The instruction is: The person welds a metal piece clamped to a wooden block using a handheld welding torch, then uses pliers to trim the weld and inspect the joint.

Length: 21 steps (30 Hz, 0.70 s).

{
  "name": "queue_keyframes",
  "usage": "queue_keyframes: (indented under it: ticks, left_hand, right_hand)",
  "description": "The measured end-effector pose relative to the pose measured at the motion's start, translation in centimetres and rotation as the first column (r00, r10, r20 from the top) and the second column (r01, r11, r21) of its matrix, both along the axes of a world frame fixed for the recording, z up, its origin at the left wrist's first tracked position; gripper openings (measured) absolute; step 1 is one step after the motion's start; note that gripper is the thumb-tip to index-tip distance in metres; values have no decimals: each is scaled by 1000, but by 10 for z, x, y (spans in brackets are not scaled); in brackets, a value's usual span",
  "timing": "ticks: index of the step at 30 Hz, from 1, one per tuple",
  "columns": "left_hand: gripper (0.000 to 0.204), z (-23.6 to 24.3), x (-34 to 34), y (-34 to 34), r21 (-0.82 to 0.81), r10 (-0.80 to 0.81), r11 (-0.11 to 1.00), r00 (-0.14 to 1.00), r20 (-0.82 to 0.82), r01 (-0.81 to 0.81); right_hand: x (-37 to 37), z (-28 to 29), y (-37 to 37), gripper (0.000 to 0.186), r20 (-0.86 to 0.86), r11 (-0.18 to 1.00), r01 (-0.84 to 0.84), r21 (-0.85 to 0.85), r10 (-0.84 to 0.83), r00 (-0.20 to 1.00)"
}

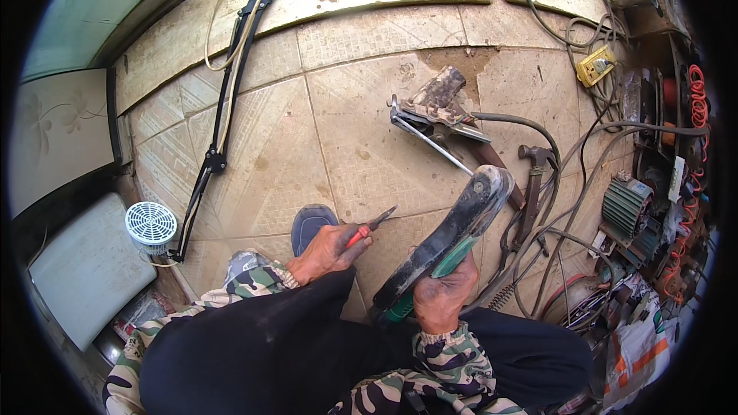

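My left hand [321, 252] is closed round red-handled pliers [359, 235], their dark pointed jaws aimed away to the upper right. My right hand [444, 290] grips the green side of a long, worn, green-and-black power tool [450, 234] that slants from my lap up to the right. Its lower end is partly hidden against my dark clothing. Beyond its upper end, a dirty metal assembly [438, 111] with a flat plate lies on the tiles, and a thin metal rod [430, 142] runs from it toward the tool; whether they join I cannot tell.
A hammer [532, 184] lies right of the tool among tangled cables [573, 177]. Farther right are a green finned motor [626, 206], a coiled red hose [696, 100] and a yellow socket box [595, 67]. To the left lie a black folding arm [217, 155] and a white round grille [151, 223].
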<state>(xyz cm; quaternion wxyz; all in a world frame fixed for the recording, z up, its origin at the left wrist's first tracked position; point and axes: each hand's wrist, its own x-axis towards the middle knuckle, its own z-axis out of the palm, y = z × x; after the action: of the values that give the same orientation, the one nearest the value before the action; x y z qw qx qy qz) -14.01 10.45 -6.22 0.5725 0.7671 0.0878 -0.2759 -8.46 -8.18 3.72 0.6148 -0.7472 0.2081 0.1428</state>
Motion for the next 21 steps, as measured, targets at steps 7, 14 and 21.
queue_keyframes:
  ticks: [7, 14, 21]
  left_hand:
    - [23, 2, 0, 0, -17, 16, 1000, 1000, -5, -16]
    - [23, 4, 3, 1, -8, -5, 1000, 1000, -4, 5]
    - [23, 4, 2, 2, 12, -27, 1000, 1000, -8, 27]
  right_hand:
    - [2, 1, 2, 44, -1, 1000, 3, -20, -3, 1000]
    - [2, 1, 1, 34, -9, 999, -20, -39, 19, 1000]
    - [3, 1, 1, 65, 2, 1000, -19, -5, 19, 1000]
